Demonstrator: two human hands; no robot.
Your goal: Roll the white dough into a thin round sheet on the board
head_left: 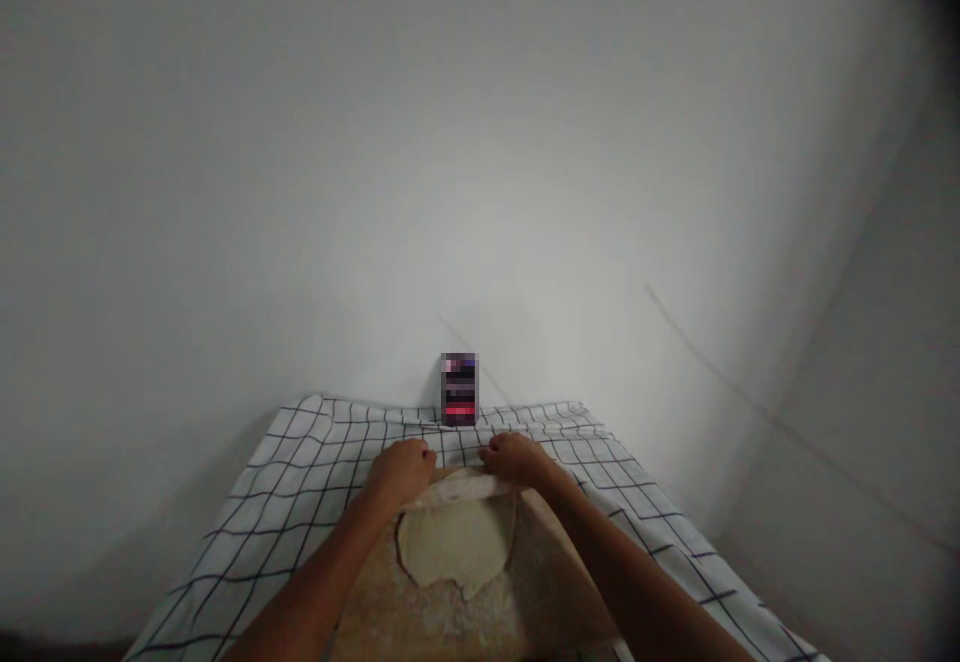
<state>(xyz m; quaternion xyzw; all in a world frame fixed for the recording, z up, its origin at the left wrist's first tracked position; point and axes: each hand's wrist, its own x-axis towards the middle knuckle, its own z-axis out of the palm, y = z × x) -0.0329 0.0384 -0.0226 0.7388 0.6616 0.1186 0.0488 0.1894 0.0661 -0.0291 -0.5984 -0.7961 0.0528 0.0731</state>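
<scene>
A flat sheet of pale dough [457,544] with a ragged near edge lies on a floury wooden board [427,624]. Across the dough's far part rests a light-coloured rolling pin [471,487]. My left hand [403,464] is closed round its left end, while my right hand [514,456] grips the right end. Both hands are near the board's far edge, with the fingers curled and partly hidden. A thin strip of dough shows beyond the pin.
Under the board, a white cloth with dark grid lines [292,487] covers the table. A phone-like upright object [460,389], its front blurred, leans at the back against a pale wall [480,162]. Another wall stands at the right.
</scene>
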